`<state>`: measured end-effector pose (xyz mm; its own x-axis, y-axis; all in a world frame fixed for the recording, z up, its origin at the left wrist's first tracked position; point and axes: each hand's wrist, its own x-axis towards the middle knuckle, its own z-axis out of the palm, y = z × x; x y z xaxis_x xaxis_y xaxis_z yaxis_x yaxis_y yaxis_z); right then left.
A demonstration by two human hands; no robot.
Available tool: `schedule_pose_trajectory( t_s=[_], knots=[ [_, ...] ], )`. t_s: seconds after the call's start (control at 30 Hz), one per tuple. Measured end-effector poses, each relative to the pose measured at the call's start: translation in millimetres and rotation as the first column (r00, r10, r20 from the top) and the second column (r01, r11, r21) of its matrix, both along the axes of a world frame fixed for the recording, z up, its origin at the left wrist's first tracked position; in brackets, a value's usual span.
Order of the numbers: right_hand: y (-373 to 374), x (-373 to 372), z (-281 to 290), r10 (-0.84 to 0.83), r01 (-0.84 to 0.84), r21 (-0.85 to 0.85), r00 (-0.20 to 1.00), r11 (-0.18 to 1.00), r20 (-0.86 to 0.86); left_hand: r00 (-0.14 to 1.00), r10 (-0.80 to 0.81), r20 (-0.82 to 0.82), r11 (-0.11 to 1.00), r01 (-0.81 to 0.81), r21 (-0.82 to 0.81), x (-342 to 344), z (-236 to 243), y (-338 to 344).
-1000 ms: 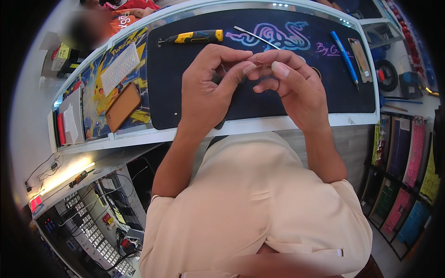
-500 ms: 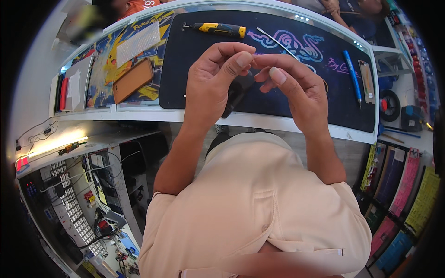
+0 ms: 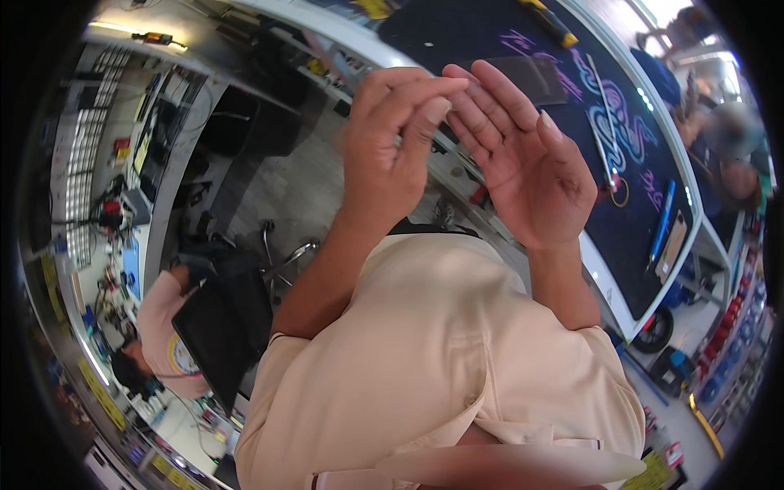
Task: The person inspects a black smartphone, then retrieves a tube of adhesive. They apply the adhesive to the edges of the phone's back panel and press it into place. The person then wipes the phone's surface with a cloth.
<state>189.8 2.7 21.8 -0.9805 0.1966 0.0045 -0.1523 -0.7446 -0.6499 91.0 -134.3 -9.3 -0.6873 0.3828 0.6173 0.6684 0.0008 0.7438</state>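
My left hand point(image 3: 388, 147) is raised in front of my chest, with its thumb and forefinger pinched together. Whatever is between those fingertips is too small or hidden to make out. Facing it, my right hand point(image 3: 531, 167) is open, palm showing and fingers stretched toward the left fingertips. The two hands meet or nearly meet there; contact cannot be told. Beyond the right fingers, a dark flat rectangular piece point(image 3: 531, 79) lies on the black printed mat point(image 3: 457, 41).
On the mat lie a yellow-and-black electric screwdriver point(image 3: 551, 23), a thin metal stick point(image 3: 600, 106), a blue pen-like tool point(image 3: 661, 220) and a flat phone part point(image 3: 672, 243). Left are a chair base point(image 3: 282, 257), a cluttered bench point(image 3: 135, 269) and a seated person point(image 3: 167, 335). Other people are beyond the counter.
My view and body have turned left, so the counter now slants off to the right. My right hand has gone from curled fingers to an open palm; the left keeps its pinch.
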Motion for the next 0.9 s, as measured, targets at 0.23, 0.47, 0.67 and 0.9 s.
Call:
schedule_pose_trajectory(
  t_s=[0.23,0.47,0.67,0.9],
  knots=[
    [-93.2,-60.2,-25.8,0.399,-0.399,-0.021,0.911,0.917,0.100,0.914,0.164,0.370,0.985,-0.134,-0.106,-31.2,-27.7,-122.0],
    [-259.9,-201.9,-97.9,0.568,-0.561,0.770,0.756,0.304,0.326,0.519,0.628,0.579,0.726,-0.658,-0.198,-162.4,-178.4,-303.7],
    [-382.0,-291.9,-146.0,0.494,-0.709,0.681,0.664,0.181,0.561,0.166,0.306,0.937,0.797,-0.584,-0.156,-332.6,-360.0,-458.1],
    [-380.4,-311.0,-175.9,0.235,-0.728,0.607,0.681,0.317,0.694,0.194,0.836,0.514,0.547,-0.380,-0.746,-464.2,-549.8,-537.1]
  ],
)
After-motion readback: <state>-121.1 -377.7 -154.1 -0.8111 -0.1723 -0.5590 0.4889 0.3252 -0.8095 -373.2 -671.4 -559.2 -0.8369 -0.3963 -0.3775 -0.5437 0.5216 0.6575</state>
